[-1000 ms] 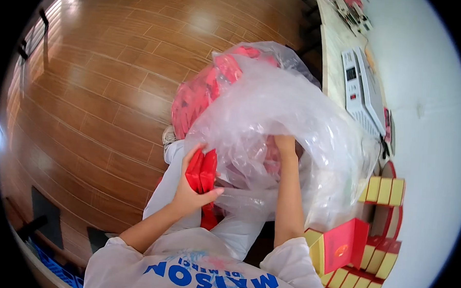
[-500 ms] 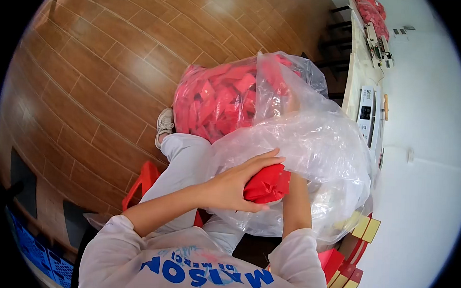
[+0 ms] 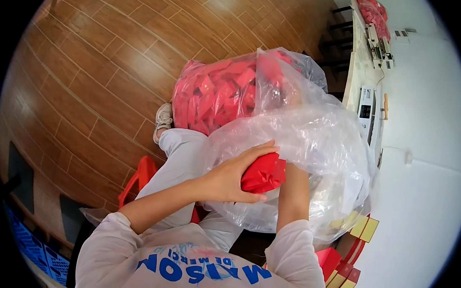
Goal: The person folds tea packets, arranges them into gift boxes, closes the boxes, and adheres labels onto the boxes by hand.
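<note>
My left hand [image 3: 226, 179] is closed around red foil-like packets [image 3: 264, 174], with their crumpled ends facing right; I cannot make out how many there are. It is over the mouth of a large clear plastic bag [image 3: 323, 130]. My right forearm [image 3: 293, 195] reaches down into this bag beside the red packets. The right hand itself is hidden, so its fingers cannot be made out. Pale, shiny wrapped contents show faintly through the bag's plastic.
Behind the clear bag stands another plastic bag full of red packets [image 3: 217, 94]. On the right is a long table [image 3: 354, 80] with a white machine [image 3: 366, 111]. Red and yellow boxes [image 3: 345, 283] are stacked at lower right. A red stool [image 3: 140, 176] stands by my left leg.
My left hand and the red packets have shifted slightly left and up. My right forearm has moved a little up and left and stays in the bag.
</note>
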`<state>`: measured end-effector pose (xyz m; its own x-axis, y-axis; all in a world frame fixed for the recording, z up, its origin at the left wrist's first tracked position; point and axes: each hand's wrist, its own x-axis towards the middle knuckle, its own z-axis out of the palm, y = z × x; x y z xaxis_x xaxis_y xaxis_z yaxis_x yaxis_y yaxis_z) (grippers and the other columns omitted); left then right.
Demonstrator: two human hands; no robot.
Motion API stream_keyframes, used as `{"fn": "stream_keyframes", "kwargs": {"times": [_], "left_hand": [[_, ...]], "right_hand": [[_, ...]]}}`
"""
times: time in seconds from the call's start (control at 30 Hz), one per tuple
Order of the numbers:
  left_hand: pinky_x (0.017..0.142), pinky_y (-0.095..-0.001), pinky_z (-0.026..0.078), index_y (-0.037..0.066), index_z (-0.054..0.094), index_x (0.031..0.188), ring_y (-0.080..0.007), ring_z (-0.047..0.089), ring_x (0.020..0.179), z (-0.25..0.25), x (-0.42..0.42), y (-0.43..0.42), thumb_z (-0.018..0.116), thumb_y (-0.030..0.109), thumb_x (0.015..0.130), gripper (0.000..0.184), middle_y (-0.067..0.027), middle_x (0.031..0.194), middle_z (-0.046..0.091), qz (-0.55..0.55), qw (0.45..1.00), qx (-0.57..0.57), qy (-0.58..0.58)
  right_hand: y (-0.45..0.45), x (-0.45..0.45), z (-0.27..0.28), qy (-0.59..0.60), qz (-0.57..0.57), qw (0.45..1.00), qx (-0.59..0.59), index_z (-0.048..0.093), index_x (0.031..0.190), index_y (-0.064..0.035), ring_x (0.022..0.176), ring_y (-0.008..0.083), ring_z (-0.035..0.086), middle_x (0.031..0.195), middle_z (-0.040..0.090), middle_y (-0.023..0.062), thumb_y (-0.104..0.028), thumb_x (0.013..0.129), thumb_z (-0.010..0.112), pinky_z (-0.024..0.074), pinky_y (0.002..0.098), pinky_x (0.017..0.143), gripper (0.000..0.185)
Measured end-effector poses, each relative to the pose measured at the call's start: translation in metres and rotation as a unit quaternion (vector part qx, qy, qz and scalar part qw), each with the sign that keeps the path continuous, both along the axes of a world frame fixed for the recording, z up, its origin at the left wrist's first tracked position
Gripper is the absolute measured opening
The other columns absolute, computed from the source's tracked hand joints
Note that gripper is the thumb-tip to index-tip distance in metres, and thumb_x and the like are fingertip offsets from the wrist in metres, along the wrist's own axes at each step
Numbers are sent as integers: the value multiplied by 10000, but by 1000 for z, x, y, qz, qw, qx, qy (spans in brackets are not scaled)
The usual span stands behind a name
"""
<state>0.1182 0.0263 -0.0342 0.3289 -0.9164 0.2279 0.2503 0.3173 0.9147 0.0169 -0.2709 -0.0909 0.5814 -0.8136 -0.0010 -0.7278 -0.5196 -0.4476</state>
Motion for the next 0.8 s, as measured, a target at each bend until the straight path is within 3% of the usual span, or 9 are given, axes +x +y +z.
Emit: {"fn": "stream_keyframes", "kwargs": {"times": [0.2,0.33,0.4,0.47,0.53,0.63,0.67,0.73,0.8], "left_hand": [[1110,-369,291,62,298,1442,-277,339,1370,2,-11,-6,821,196,678,936,-160,1516,279,85,993,57,-65],[1068,-375,348,26,296,1427,-290,432,1291,-4,-27,-23,806,193,680,919,-182,1402,411,220,972,82,-8],[1056,-364,351,60,300,1433,-246,438,1254,10,-44,-17,799,130,705,886,-138,1372,430,228,969,88,27],[996,-356,408,62,291,1437,-226,490,1171,5,-46,-20,765,94,745,839,-133,1338,455,354,925,104,-89],[908,-334,462,53,280,1438,-184,532,1063,4,-54,-3,702,72,806,760,-123,1291,492,255,954,106,114],[828,-303,488,20,342,1396,-160,573,943,12,-69,14,649,142,865,625,-101,1193,575,220,971,33,85],[828,-303,488,20,342,1396,-160,573,943,16,-78,20,649,142,865,625,-101,1193,575,204,975,39,74],[825,-304,489,23,370,1381,-164,584,944,22,-91,28,654,182,867,608,-98,1182,589,71,989,72,104],[818,-312,498,24,376,1374,-168,591,960,26,-97,28,650,247,883,605,-105,1184,591,13,989,122,87]], "right_hand": [[-7,13,20,-57,-18,997,39,594,1022,2,706,137,578,869,644,73,-53,895,519,477,255,654,157],[33,-32,70,-253,-191,926,204,592,1016,3,700,132,570,867,640,69,-48,891,519,473,251,651,153],[86,-84,89,-282,-256,915,135,591,1013,3,697,130,567,866,638,67,-46,889,519,472,250,649,151],[109,-106,90,-253,-145,952,-95,552,932,4,725,92,512,844,593,52,37,847,455,437,230,680,133],[158,-114,111,-281,-133,944,-110,521,848,-2,749,111,500,824,557,61,80,820,407,427,238,712,144],[190,-134,128,-365,-66,928,-36,494,776,5,732,141,502,815,556,68,74,792,373,418,251,710,140],[197,-143,135,-372,-86,923,-36,494,776,5,732,141,502,815,556,68,74,792,373,418,251,710,140],[201,-158,146,-407,65,895,167,455,755,-4,717,133,462,764,495,49,84,766,334,393,246,691,151],[204,-153,149,-384,77,899,198,452,753,-5,713,136,451,753,476,50,75,763,334,391,252,687,143]]}}
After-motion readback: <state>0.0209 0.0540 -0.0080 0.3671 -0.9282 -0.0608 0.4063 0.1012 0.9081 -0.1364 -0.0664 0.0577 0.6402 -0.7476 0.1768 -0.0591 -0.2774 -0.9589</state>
